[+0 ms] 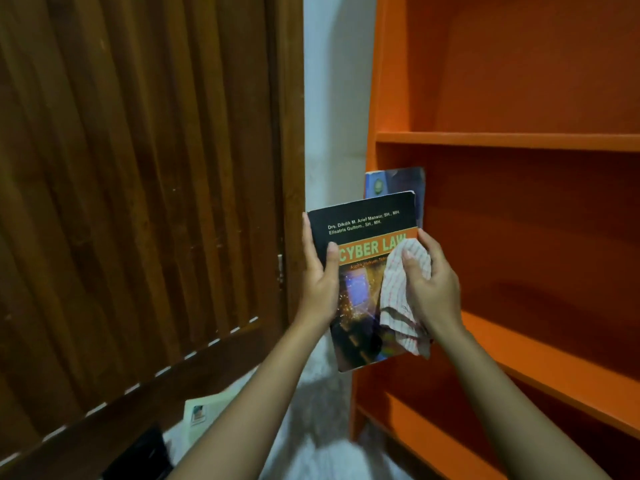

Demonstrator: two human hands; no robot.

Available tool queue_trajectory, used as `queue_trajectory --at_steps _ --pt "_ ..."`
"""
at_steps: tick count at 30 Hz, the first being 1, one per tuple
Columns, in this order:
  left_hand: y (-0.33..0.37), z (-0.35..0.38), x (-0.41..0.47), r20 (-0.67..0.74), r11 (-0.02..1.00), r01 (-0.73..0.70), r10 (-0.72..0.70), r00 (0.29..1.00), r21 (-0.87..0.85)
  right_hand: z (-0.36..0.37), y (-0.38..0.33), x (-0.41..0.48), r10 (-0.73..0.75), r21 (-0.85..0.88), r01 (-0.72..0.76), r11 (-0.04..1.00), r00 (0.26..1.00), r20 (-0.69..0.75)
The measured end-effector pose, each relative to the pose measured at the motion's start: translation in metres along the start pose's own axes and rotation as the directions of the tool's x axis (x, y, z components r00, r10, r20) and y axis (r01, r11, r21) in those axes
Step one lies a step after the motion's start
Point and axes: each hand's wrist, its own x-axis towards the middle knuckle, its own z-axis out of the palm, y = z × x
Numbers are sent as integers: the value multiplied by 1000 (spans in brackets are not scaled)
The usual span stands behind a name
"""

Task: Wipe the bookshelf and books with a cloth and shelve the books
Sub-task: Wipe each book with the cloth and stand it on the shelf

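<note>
1. The orange bookshelf (485, 138) fills the view from twelve round to five o'clock; its front board edges run out toward three o'clock, and the deep orange back panel shows wide at three o'clock of the right grip (433, 282).
2. A slatted wooden door (138, 168) takes seven to eleven o'clock; a strip of white wall (332, 98) lies between it and the bookshelf's left side panel; pale floor (311, 427) runs below at six o'clock.
3. The book (367, 237) is held upright in front of that side panel's edge; the left grip (320, 271) clasps its nine o'clock edge, thumb across the cover, fingers behind.
4. The right grip, at the cover's three o'clock edge, pinches the cloth (398, 296) against the cover under its thumb.
5. The book tilts, top edge rising toward two o'clock; black band with white author names, orange band reading "CYBER LAW", a dark glossy picture with gold and blue lights below.
6. The cloth is white with red checks; it hangs toward five o'clock.
7. A blue book (394, 183) peeks out at twelve o'clock behind; whether it is shelved or held cannot be told.
8. A pale booklet (204, 410) lies on the floor at seven o'clock.
</note>
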Motion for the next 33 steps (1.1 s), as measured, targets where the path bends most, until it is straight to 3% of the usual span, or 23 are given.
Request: queue_trajectory --at_steps 2,7,12,15,19,25,33 --pt "-6 21 11 47 1000 -20 19 999 18 -10 14 18 -14 -20 13 1000 999 -39" --pt "-34 65 46 64 960 -137 125 990 244 -16 48 59 38 7 -37 999 993 -108" --pt "-61 86 76 53 875 -226 226 973 427 3 84 92 175 142 -166 976 983 -57" --pt "-69 88 90 56 843 -233 236 970 485 17 99 104 171 305 -156 939 985 -22" --pt "-78 87 95 67 826 -290 296 953 483 29 107 118 110 429 -83 900 993 -40" --pt "-91 81 100 83 834 -336 335 939 437 34 113 136 138 463 -82 883 987 -88" --pt "-99 80 98 55 860 -361 367 929 360 41 126 108 202 329 -167 929 977 -74"
